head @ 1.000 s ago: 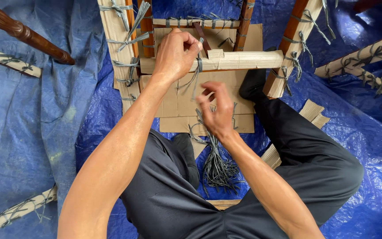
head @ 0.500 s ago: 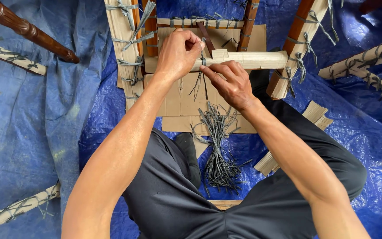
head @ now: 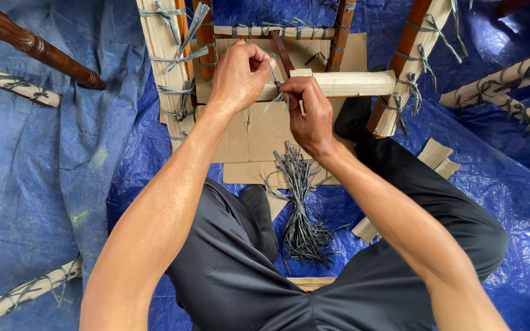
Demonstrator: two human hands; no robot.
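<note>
A cardboard-wrapped rail [head: 351,83] of an upturned piece of wooden furniture is being bound with a grey plastic strap [head: 275,78]. The step in hand appears to be the tying itself: the wrap has been laid round the rail and the strap is being drawn or knotted at its left end, where the rail meets the cardboard-wrapped leg [head: 165,67]. What this stage calls for, as a judgement, is steady tension on both strap ends while the knot is cinched against the cardboard, so that the wrap is not allowed to slip.

The left hand [head: 239,73] is curled nearly closed over the rail's end, its grip pressed onto the wrapping and seemingly pinching one end of the strap. The right hand [head: 310,110] is placed just beside it, thumb and forefinger brought together on the strap, the other fingers folded under. Whether the strap has been fully knotted cannot be told.

A bundle of spare grey straps [head: 302,202] lies on the flat cardboard sheet [head: 246,138] and the blue tarpaulin [head: 44,184], between the knees.
</note>
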